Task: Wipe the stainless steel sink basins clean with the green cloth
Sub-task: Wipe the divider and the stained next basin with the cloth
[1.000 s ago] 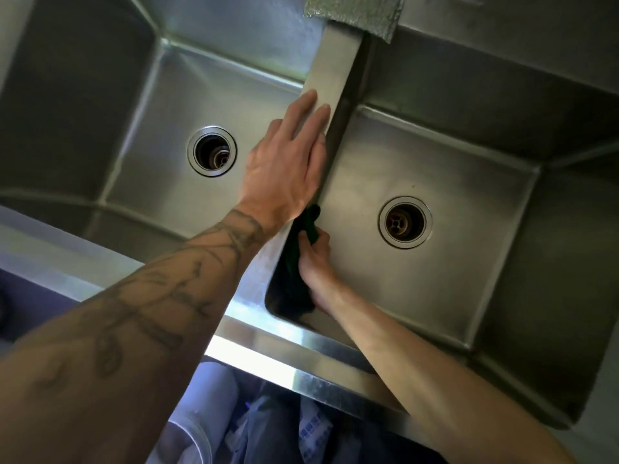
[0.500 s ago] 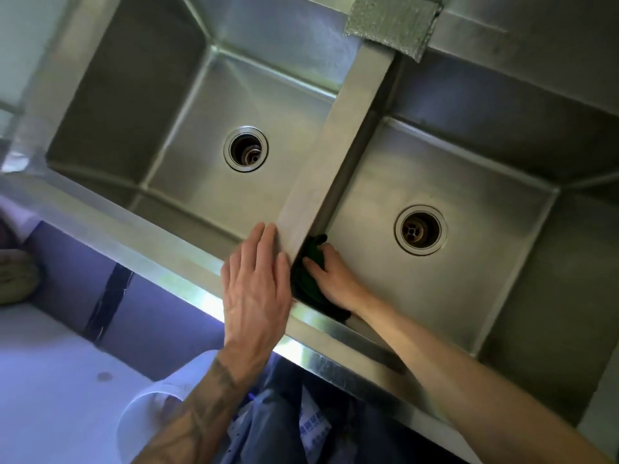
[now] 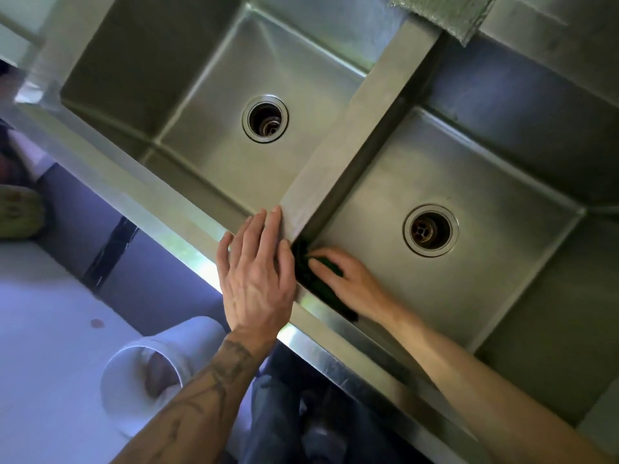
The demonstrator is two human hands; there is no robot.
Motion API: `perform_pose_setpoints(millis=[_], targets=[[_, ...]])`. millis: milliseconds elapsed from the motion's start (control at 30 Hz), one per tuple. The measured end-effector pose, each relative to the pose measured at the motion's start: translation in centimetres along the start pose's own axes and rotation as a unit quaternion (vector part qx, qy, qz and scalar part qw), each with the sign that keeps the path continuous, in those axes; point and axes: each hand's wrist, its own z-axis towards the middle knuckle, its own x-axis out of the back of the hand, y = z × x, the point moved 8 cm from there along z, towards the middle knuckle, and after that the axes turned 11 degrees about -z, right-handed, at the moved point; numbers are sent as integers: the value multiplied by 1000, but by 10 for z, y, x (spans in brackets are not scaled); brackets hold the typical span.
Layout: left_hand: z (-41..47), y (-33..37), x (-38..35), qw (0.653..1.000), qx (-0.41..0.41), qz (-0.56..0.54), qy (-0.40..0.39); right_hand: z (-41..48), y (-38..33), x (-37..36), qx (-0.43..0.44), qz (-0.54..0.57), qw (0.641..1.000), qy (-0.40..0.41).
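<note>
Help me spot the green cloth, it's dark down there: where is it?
In the head view, the green cloth sits in the right basin's near-left corner, under the right hand, beside the divider.

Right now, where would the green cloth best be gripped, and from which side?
Probably its bunched middle, from above and from the drain side: the green cloth is wedged into the right basin's near corner, with the divider and front rim blocking the other sides. The right hand presses it there.
</note>
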Motion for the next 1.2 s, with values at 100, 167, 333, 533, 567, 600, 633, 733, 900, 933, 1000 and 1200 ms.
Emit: perform_pose_setpoints(millis=[100, 167, 333, 533, 567, 600, 633, 733, 900, 933, 1000, 1200], targets=[[0, 1, 1, 1000, 2, 2, 3, 6, 11, 0, -8, -25, 1000, 2], [0, 2, 1, 1000, 1, 4, 7, 19, 28, -4, -37, -73, 997, 1], [0, 2, 3, 1000, -9, 1, 26, 1, 8, -1, 4, -58, 998, 10], [0, 3, 3, 1000, -17, 4, 24, 0, 9, -2, -8, -44, 999, -15], [0, 3, 4, 1000, -17, 4, 25, 6, 20, -5, -30, -64, 997, -24], [0, 3, 5, 999, -19, 6, 27, 7, 27, -7, -47, -78, 995, -33], [0, 4, 6, 999, -21, 7, 30, 5, 30, -6, -58, -82, 994, -34], [1, 3, 5, 1000, -19, 2, 25, -26, 7, 11, -42, -52, 998, 0], [1, 5, 5, 1000, -16, -2, 16, -48, -8, 18, -12, -13, 1000, 2], [1, 5, 5, 1000, -17, -2, 16, -38, 1, 16, -21, -41, 999, -9], [0, 4, 4, 1000, -15, 2, 11, -18, 28, 7, -52, -94, 994, -35], [0, 3, 3, 1000, -18, 7, 17, -38, 39, 12, -40, -97, 994, -20]])
